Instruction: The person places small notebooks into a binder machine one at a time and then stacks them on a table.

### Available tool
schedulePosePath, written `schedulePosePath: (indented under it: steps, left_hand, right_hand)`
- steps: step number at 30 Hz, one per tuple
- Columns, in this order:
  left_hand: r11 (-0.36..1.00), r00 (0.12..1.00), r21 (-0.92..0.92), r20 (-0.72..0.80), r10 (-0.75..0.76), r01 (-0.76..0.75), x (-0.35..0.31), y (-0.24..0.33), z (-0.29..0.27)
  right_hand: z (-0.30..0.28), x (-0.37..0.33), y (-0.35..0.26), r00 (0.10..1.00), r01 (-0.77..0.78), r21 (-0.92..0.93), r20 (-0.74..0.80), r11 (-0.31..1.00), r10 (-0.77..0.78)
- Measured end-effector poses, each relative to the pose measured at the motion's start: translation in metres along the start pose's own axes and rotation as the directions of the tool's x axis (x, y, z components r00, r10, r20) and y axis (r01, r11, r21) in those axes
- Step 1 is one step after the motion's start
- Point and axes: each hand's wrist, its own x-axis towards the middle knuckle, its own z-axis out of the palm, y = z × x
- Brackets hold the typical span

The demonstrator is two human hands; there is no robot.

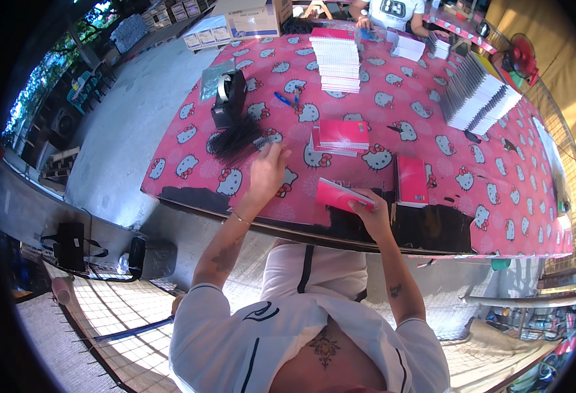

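Note:
My right hand grips a small pink-covered notebook near the table's front edge, its white page edges showing. Just past the near ends of a heap of black spiral binding coils, my left hand is raised with its fingers curled together. Whether a coil is pinched in them is too small to tell. Beyond the held notebook lies a short stack of pink notebooks. To the right of my right hand, another pink notebook with a dark coil along its left edge lies flat.
A black tape dispenser stands behind the coils, and blue-handled cutters lie nearby. Tall notebook stacks rise farther back. Across the table another person handles papers. The cloth is torn along the front edge.

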Motion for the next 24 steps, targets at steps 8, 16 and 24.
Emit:
schedulePosePath:
  steps: [8, 16, 24]
  left_hand:
    - [0.921, 0.978, -0.359, 0.191, -0.088, 0.153, -0.040, 0.059, -0.027]
    - [0.907, 0.976, -0.404, 0.213, -0.036, 0.121, -0.034, 0.045, -0.027]
    - [0.923, 0.977, -0.377, 0.214, 0.005, 0.077, -0.034, 0.035, -0.020]
  right_hand:
    - [-0.001, 0.000, -0.003, 0.995, -0.084, -0.016, 0.044, 0.996, 0.085]
    - [-0.004, -0.002, -0.005, 0.990, -0.109, -0.123, 0.076, 0.986, 0.119]
    - [-0.003, -0.002, -0.008, 0.994, -0.063, -0.115, 0.086, 0.991, 0.073]
